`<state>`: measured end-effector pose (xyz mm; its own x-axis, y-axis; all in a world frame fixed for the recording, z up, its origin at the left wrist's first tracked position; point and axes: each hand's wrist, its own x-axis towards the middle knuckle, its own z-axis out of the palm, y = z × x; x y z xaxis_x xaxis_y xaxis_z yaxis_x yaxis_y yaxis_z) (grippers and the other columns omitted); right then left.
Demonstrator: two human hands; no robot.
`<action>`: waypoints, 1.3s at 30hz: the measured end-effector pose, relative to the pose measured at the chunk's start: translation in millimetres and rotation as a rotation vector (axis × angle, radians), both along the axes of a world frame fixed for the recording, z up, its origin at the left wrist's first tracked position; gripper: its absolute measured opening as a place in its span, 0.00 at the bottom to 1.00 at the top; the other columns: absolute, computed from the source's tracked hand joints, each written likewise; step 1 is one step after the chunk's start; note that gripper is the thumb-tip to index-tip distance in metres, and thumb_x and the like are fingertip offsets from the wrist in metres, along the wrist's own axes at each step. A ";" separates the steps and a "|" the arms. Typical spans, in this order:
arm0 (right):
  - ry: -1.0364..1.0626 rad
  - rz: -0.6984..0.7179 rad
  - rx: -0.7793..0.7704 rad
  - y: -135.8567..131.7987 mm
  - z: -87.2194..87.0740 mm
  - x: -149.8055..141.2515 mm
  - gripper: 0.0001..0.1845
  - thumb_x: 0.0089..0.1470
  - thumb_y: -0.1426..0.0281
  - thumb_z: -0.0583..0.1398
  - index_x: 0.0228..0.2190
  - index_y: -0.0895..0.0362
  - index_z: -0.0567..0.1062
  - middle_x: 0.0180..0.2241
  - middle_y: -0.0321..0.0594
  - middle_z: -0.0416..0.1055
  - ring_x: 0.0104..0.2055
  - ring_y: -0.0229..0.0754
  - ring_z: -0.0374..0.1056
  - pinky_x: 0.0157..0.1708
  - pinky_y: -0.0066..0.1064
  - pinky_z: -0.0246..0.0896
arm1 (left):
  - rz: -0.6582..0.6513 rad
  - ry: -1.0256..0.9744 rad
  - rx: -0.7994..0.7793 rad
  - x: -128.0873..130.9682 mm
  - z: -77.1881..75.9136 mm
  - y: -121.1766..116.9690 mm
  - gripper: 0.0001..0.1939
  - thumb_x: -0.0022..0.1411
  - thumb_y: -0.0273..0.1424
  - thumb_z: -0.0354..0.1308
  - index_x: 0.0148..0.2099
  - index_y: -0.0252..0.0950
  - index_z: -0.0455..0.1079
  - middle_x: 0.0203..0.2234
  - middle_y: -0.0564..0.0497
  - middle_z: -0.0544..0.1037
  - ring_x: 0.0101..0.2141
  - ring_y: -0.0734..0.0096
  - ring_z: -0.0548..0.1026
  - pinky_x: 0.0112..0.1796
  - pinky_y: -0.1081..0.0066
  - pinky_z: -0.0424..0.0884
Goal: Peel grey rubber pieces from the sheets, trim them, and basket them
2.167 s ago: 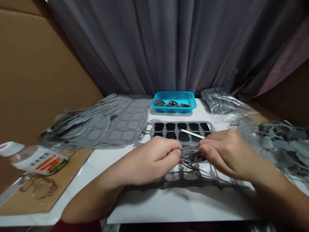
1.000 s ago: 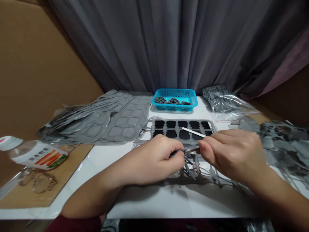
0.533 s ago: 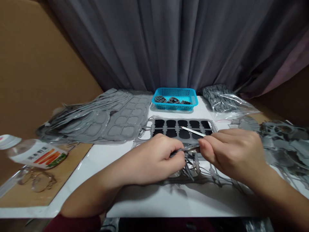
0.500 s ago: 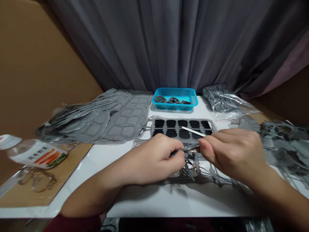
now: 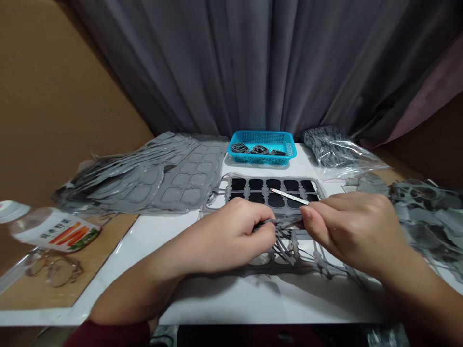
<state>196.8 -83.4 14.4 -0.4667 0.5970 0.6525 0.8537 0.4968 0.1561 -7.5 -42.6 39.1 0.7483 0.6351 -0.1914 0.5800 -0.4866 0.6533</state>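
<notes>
My left hand (image 5: 235, 236) is closed, pinching a bunch of thin grey rubbery strips (image 5: 284, 248) whose ends hang below the fingers. My right hand (image 5: 354, 231) is closed around a thin white stick (image 5: 289, 196) with a brownish tip, which points left over the black cut-outs. Its fingertips also seem to grip the end of a grey piece stretched between both hands; the exact hold is hidden. Beneath and behind the hands lies a grey moulded sheet (image 5: 320, 185) with rows of black panels (image 5: 256, 185). Its nearer part has open cells and loose grey strands.
A blue basket (image 5: 262, 134) with several grey-black pieces stands behind the sheet. Stacked grey sheets (image 5: 184, 173) lie left, with a bottle (image 5: 54, 229) and glasses (image 5: 54, 270) nearer. At right are a plastic bag (image 5: 336, 149) and a heap of grey scraps (image 5: 427, 212).
My right hand has shifted slightly right, away from my left hand, and the grey piece between them looks drawn out a little. My left hand has barely moved.
</notes>
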 end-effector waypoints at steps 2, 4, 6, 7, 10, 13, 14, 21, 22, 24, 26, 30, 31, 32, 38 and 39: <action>-0.004 -0.006 0.015 0.3 -1.1 -1.3 0.27 0.60 0.67 0.50 0.11 0.56 0.64 0.09 0.33 0.57 0.13 0.34 0.50 0.19 0.31 0.36 | -0.002 -0.002 0.005 0.2 0.2 0.1 0.12 0.61 0.29 0.45 0.25 0.35 0.58 0.17 0.59 0.62 0.20 0.80 0.60 0.21 0.76 0.54; -0.007 -0.008 0.034 0.2 -1.5 -2.4 0.27 0.60 0.67 0.50 0.11 0.56 0.63 0.08 0.33 0.57 0.13 0.34 0.50 0.19 0.31 0.36 | 0.003 -0.004 0.009 0.5 0.2 0.2 0.12 0.62 0.29 0.45 0.25 0.35 0.58 0.18 0.59 0.62 0.21 0.79 0.61 0.22 0.76 0.54; -0.011 -0.014 0.052 -0.4 -1.3 -3.1 0.27 0.60 0.67 0.51 0.11 0.56 0.63 0.08 0.33 0.57 0.13 0.34 0.50 0.19 0.31 0.36 | 0.007 -0.004 0.002 1.0 0.2 0.2 0.12 0.62 0.29 0.45 0.26 0.35 0.59 0.18 0.59 0.63 0.21 0.79 0.61 0.22 0.76 0.54; -0.013 -0.020 0.062 -0.9 -1.1 -3.3 0.26 0.60 0.66 0.51 0.11 0.56 0.63 0.08 0.33 0.58 0.13 0.34 0.50 0.19 0.31 0.36 | 0.009 -0.005 -0.003 1.2 0.1 0.1 0.12 0.62 0.29 0.45 0.26 0.35 0.60 0.18 0.59 0.63 0.21 0.79 0.61 0.22 0.76 0.54; -0.020 -0.035 0.090 -2.4 -0.8 -3.6 0.26 0.59 0.66 0.52 0.10 0.56 0.62 0.08 0.32 0.58 0.13 0.34 0.50 0.19 0.31 0.36 | 0.020 -0.006 -0.013 1.6 -0.5 -0.2 0.11 0.62 0.29 0.45 0.26 0.35 0.60 0.18 0.59 0.62 0.21 0.79 0.60 0.21 0.76 0.54; -0.025 -0.042 0.106 -3.0 -1.4 -3.7 0.27 0.59 0.66 0.52 0.10 0.56 0.62 0.08 0.32 0.57 0.13 0.35 0.51 0.19 0.31 0.37 | 0.019 0.003 -0.025 1.8 -1.3 -0.5 0.12 0.62 0.30 0.45 0.26 0.35 0.59 0.18 0.58 0.62 0.20 0.79 0.60 0.21 0.76 0.53; -0.027 -0.044 0.107 -2.9 -1.6 -3.8 0.27 0.59 0.66 0.52 0.10 0.55 0.62 0.08 0.32 0.57 0.13 0.35 0.51 0.19 0.31 0.37 | 0.018 0.005 -0.024 1.8 -1.5 -0.5 0.12 0.62 0.30 0.45 0.25 0.35 0.58 0.18 0.58 0.62 0.20 0.79 0.59 0.21 0.76 0.53; -0.035 -0.067 0.121 -3.4 -1.9 -3.4 0.26 0.58 0.65 0.53 0.10 0.55 0.62 0.09 0.32 0.57 0.13 0.36 0.52 0.19 0.31 0.38 | 0.030 -0.021 -0.029 1.6 -0.9 -1.0 0.12 0.61 0.29 0.46 0.25 0.35 0.57 0.17 0.59 0.60 0.20 0.80 0.58 0.21 0.76 0.53; -0.034 -0.067 0.121 -3.7 -1.9 -3.5 0.26 0.59 0.65 0.53 0.10 0.55 0.62 0.09 0.32 0.58 0.13 0.36 0.52 0.19 0.31 0.38 | 0.034 -0.018 -0.029 1.7 -0.8 -1.1 0.12 0.61 0.29 0.46 0.25 0.35 0.57 0.17 0.59 0.60 0.20 0.80 0.58 0.20 0.76 0.53; -0.034 -0.063 0.118 -4.0 -2.1 -3.9 0.26 0.59 0.65 0.53 0.10 0.55 0.62 0.09 0.32 0.58 0.13 0.36 0.53 0.19 0.31 0.37 | 0.033 -0.011 -0.018 1.8 -0.7 -1.2 0.12 0.62 0.29 0.45 0.25 0.35 0.57 0.17 0.59 0.60 0.20 0.80 0.59 0.20 0.76 0.52; -0.035 -0.057 0.116 -3.7 -2.1 -4.4 0.26 0.59 0.65 0.53 0.10 0.55 0.62 0.09 0.32 0.59 0.13 0.35 0.52 0.19 0.31 0.37 | 0.022 -0.011 -0.005 1.9 -0.9 -1.0 0.13 0.62 0.29 0.45 0.25 0.35 0.57 0.17 0.58 0.61 0.20 0.80 0.59 0.21 0.76 0.53; -0.032 -0.061 0.108 -2.8 -2.3 -4.9 0.26 0.59 0.65 0.53 0.10 0.55 0.62 0.09 0.32 0.58 0.13 0.35 0.51 0.19 0.31 0.36 | 0.006 -0.023 0.012 2.1 -1.6 -0.7 0.13 0.62 0.29 0.44 0.24 0.35 0.55 0.17 0.58 0.60 0.20 0.80 0.58 0.22 0.76 0.53; -0.033 -0.064 0.104 -2.9 -2.5 -5.1 0.26 0.59 0.65 0.53 0.10 0.55 0.62 0.09 0.32 0.59 0.13 0.35 0.51 0.19 0.31 0.36 | 0.003 -0.021 0.016 2.3 -1.8 -0.7 0.13 0.62 0.29 0.44 0.24 0.35 0.55 0.17 0.58 0.60 0.20 0.79 0.58 0.22 0.75 0.53; -0.033 -0.067 0.101 -3.0 -2.7 -5.5 0.26 0.59 0.65 0.53 0.10 0.55 0.62 0.09 0.33 0.59 0.13 0.34 0.51 0.19 0.31 0.36 | 0.001 -0.018 0.020 2.5 -2.0 -0.8 0.13 0.62 0.29 0.44 0.24 0.35 0.55 0.17 0.58 0.60 0.20 0.79 0.59 0.22 0.75 0.53; -0.035 -0.060 0.111 -2.3 -1.4 -6.6 0.26 0.59 0.66 0.53 0.10 0.56 0.62 0.09 0.32 0.57 0.13 0.33 0.50 0.19 0.31 0.36 | -0.005 -0.022 0.005 2.9 -0.9 -1.7 0.13 0.62 0.29 0.44 0.24 0.35 0.55 0.17 0.58 0.61 0.20 0.79 0.59 0.22 0.75 0.53; -0.033 -0.052 0.107 -1.7 0.0 -4.3 0.26 0.59 0.66 0.53 0.10 0.56 0.62 0.09 0.32 0.56 0.13 0.33 0.49 0.19 0.31 0.36 | -0.005 -0.023 0.002 2.5 -0.5 -1.5 0.14 0.62 0.29 0.44 0.24 0.35 0.55 0.17 0.58 0.61 0.20 0.79 0.59 0.22 0.75 0.53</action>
<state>192.5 -85.1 14.3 -0.4593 0.5491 0.6983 0.8714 0.4311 0.2341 -5.0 -44.0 38.6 0.7554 0.6322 -0.1725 0.5627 -0.4908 0.6652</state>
